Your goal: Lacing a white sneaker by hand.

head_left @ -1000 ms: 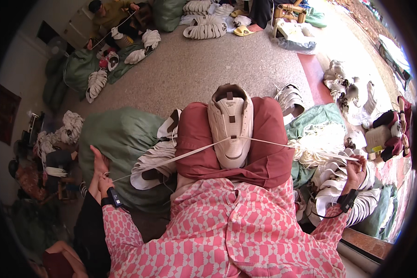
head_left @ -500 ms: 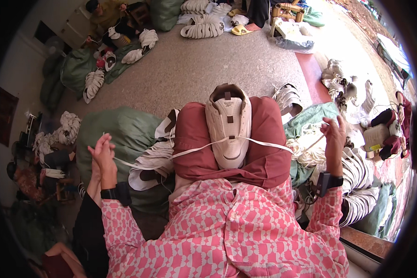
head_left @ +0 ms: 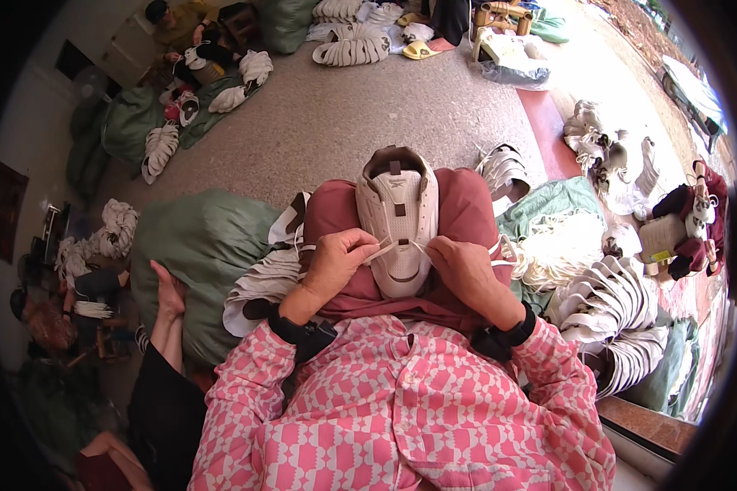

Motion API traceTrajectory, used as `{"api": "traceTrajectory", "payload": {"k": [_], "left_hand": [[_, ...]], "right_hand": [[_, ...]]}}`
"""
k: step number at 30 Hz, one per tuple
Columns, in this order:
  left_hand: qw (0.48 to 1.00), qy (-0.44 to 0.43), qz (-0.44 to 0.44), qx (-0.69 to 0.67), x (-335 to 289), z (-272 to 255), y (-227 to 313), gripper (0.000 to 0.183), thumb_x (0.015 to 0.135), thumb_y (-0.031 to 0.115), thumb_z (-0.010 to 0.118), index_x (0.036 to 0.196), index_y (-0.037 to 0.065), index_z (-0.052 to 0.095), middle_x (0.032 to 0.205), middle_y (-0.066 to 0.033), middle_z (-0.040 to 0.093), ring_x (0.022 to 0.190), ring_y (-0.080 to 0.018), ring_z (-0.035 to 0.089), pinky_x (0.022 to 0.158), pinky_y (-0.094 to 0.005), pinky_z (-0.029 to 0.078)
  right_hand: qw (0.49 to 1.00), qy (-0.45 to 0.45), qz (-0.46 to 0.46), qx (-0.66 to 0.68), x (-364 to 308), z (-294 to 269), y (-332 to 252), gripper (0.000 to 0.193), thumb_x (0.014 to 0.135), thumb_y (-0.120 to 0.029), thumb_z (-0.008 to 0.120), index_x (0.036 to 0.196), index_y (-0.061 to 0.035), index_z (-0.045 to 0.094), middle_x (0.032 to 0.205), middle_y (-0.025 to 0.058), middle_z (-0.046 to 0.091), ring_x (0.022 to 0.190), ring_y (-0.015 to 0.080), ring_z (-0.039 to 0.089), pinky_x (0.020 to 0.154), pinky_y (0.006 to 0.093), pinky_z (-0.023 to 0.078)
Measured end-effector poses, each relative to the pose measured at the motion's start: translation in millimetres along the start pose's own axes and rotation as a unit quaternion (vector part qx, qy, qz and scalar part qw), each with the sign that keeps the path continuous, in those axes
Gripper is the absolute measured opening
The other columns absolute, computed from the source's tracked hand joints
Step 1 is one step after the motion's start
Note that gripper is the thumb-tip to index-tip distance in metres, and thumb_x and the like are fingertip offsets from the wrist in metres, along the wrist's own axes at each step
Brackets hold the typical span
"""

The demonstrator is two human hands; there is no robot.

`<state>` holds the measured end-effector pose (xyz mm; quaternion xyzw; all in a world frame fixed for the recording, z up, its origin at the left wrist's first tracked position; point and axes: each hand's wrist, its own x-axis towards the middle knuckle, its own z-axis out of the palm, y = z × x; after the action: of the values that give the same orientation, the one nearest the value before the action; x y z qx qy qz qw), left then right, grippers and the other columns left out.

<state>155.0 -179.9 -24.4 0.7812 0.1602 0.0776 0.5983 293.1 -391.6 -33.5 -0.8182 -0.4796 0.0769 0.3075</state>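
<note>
An off-white sneaker upper (head_left: 398, 196) rests on my lap between my knees, its toe toward me and its dark-lined opening away. A thin white shoelace (head_left: 382, 252) passes through its front, near the toe. My left hand (head_left: 336, 260) is closed in a pinch on the lace just left of the upper. From the other side my right hand (head_left: 469, 272) pinches the lace close to the front eyelets. Lace also trails past my right hand, over the thigh. The fingertips partly hide what they grip.
Beside my left leg lies a green sack (head_left: 196, 254) with stacked uppers (head_left: 262, 282) next to it. A heap of white laces (head_left: 561, 245) and more stacked uppers (head_left: 606, 303) lie at my right. Another person's bare foot (head_left: 169, 288) is at the left; a co-worker (head_left: 180, 33) sits far left.
Both hands have come inward from wide out at the sides to the front of the upper. The lace ends, stretched outward before, are no longer drawn taut, and my fingers now pinch near the eyelets.
</note>
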Motion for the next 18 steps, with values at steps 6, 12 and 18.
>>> {"api": "traceTrajectory", "payload": {"k": [6,12,18], "left_hand": [[0.980,0.068,0.068,0.174,-6.7,8.6,14.9,0.013,0.087,0.014,0.069,0.091,0.001,0.068,0.081,-0.0052,0.068,0.072,-0.0107,0.062,0.065,-0.0271,0.048],[0.948,0.053,0.153,0.275,-7.2,14.2,17.2,0.014,0.088,0.014,0.063,0.083,0.001,0.059,0.080,-0.0112,0.058,0.075,-0.0287,0.060,0.066,-0.0365,0.046],[0.937,0.063,0.177,0.295,0.8,15.7,16.5,0.011,0.086,0.010,0.057,0.083,0.001,0.052,0.080,-0.0135,0.055,0.079,-0.0327,0.057,0.071,-0.0412,0.045]], "right_hand": [[0.991,0.107,-0.032,0.075,1.9,6.5,1.0,0.013,0.088,-0.017,0.059,0.087,-0.0047,0.063,0.079,0.0143,0.066,0.072,0.0357,0.064,0.061,0.0441,0.050],[0.986,0.121,-0.036,0.106,4.5,10.5,1.9,0.012,0.086,-0.016,0.060,0.084,-0.0042,0.063,0.081,0.0150,0.066,0.072,0.0362,0.064,0.061,0.0437,0.050],[0.969,0.054,0.100,0.220,15.4,20.1,2.5,0.020,0.085,-0.020,0.061,0.079,-0.0007,0.063,0.070,0.0198,0.062,0.069,0.0391,0.063,0.060,0.0446,0.047]]}}
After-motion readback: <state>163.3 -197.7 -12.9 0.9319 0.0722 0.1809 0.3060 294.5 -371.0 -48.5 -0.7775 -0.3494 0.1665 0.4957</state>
